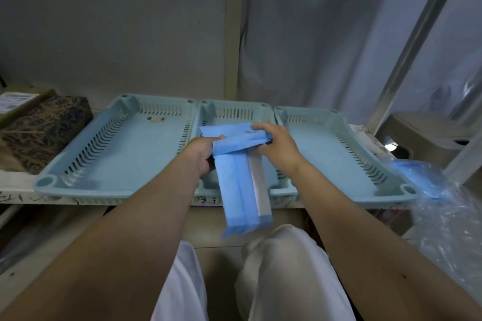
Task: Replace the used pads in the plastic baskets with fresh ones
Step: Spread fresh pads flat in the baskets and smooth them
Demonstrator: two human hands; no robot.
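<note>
Three pale teal plastic baskets stand side by side on a white shelf: the left basket (86, 177), the middle basket (234, 107) and the right basket (347, 122). A folded blue pad (240, 190) with a white strip hangs over the middle basket's front edge. My left hand (202, 155) grips its upper left part. My right hand (276, 147) pinches the folded top end on the right. The left and right baskets look bare inside, apart from a small sticker in the left one.
A patterned dark box (39, 133) sits on the shelf to the left. A clear plastic bag (443, 206) holding more blue pads (417, 180) lies at the right. A beige plastic stool (427, 135) stands behind it. My knees in white trousers are below.
</note>
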